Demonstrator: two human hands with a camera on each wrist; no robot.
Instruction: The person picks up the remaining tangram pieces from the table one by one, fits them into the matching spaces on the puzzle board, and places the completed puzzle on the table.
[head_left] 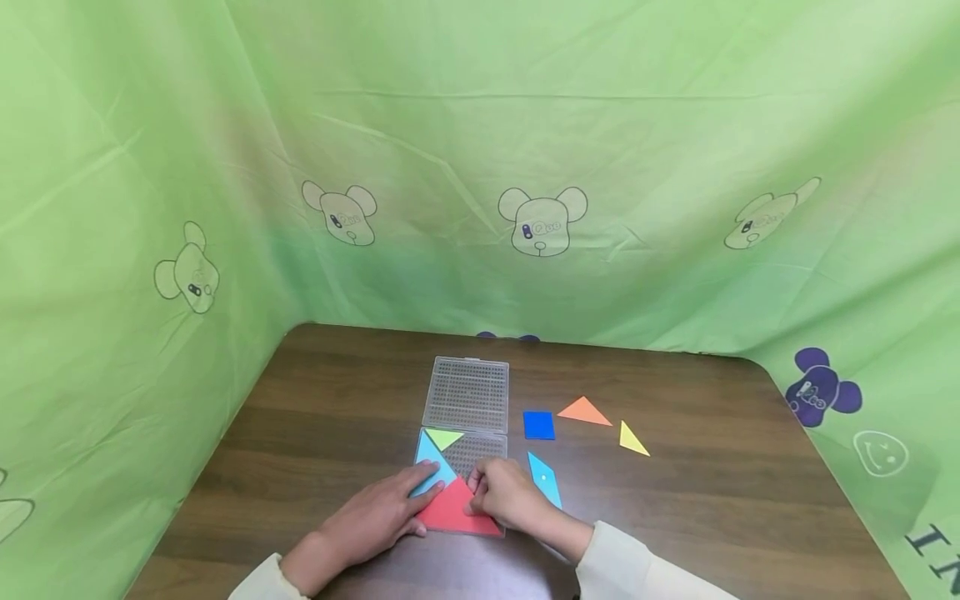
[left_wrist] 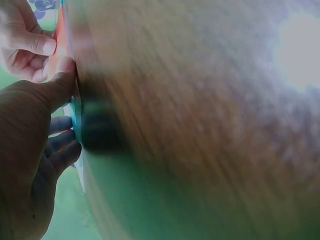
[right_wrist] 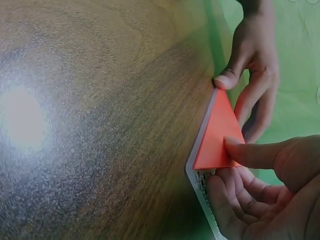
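Note:
A clear plastic case lies unfolded on the table, with a gridded tray [head_left: 480, 454] nearest me. Inside the tray are a light green triangle [head_left: 444, 438], a light blue triangle [head_left: 433, 468] and a large red triangle [head_left: 453, 510] along the near side. My left hand [head_left: 375, 515] rests its extended fingers on the light blue and red pieces, its thumb at the tray's near left corner. With thumb on top and fingers curled at the edge, my right hand [right_wrist: 270, 190] pinches the red triangle [right_wrist: 217, 135] near its right end. That end sits slightly above the grid.
The case's lid [head_left: 467, 396] lies flat behind the tray. To the right are a blue square [head_left: 538, 425], an orange triangle [head_left: 585, 411], a yellow triangle [head_left: 632, 439] and a light blue parallelogram [head_left: 543, 478], close to my right wrist. Green printed cloth [head_left: 450, 125] surrounds the table.

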